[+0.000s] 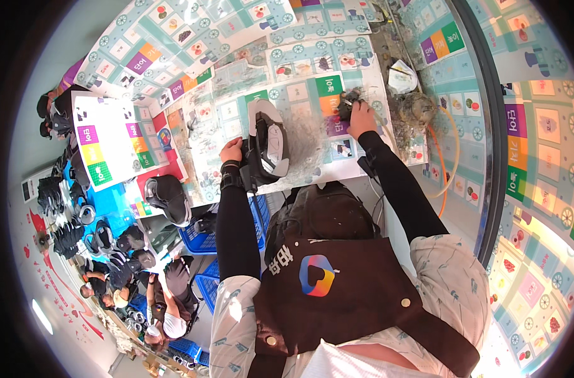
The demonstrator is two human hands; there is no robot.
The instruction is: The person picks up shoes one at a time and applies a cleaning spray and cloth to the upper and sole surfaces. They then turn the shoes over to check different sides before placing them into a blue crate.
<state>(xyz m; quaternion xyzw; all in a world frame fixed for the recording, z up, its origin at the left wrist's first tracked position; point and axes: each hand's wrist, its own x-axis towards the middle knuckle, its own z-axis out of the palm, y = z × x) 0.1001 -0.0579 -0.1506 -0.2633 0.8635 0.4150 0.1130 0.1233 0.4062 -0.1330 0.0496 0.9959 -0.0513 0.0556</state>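
Observation:
A black, grey and white sports shoe [274, 148] stands over the paper-covered worktable in front of me. My left hand [231, 150] is closed at its left side, though the shoe hides some of the fingers. Farther right, my right hand [362, 118] wraps around a small dark tool [348, 104]; its exact kind is hard to make out. That tool is over the printed paper, apart from the shoe. Both wrists carry black straps over dark sleeves.
Another dark shoe [167, 199] rests at the table's left edge. Blue crates [205, 242] stand below. A yellow hose [455, 151] loops at right near a crumpled white item [402, 77]. Dusty grey scraps lie along the back. Other people [173, 309] work at lower left.

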